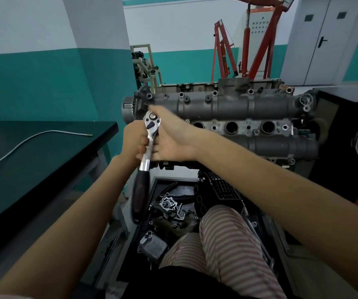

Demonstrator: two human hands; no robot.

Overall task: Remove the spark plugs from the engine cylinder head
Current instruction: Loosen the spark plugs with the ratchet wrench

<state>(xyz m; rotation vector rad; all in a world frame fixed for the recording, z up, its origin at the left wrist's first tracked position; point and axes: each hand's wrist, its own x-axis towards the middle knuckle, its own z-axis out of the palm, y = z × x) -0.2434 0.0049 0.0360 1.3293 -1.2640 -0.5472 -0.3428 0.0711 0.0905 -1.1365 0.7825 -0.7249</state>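
- Cylinder head (227,104) sits mid-frame, grey cast metal; everything below is placed relative to it.
- Ratchet wrench (148,145) stands at the head's left end, chrome head up, black grip (140,195) hanging down toward the camera, blurred.
- Left hand (133,141) is at the head's left end, fingers curled round the chrome shank of the wrench just under its head.
- Right hand (171,137) comes in from the right across the head's front, fingers wrapped about the same shank, opposite the left hand; the index finger stretches up beside the ratchet head.
- Three open round plug wells (231,127) show in a row along the head's middle, right of the hands; cannot tell whether plugs sit inside.
- The leftmost well is hidden behind the hands.
- Dark worktop (33,152) lies left of the head, with a thin flexible metal rod (33,138) lying on it.
- Tray of loose engine parts (173,208) sits below the head, beside a striped trouser knee (223,238).
- Red engine crane (247,44) stands behind the head.
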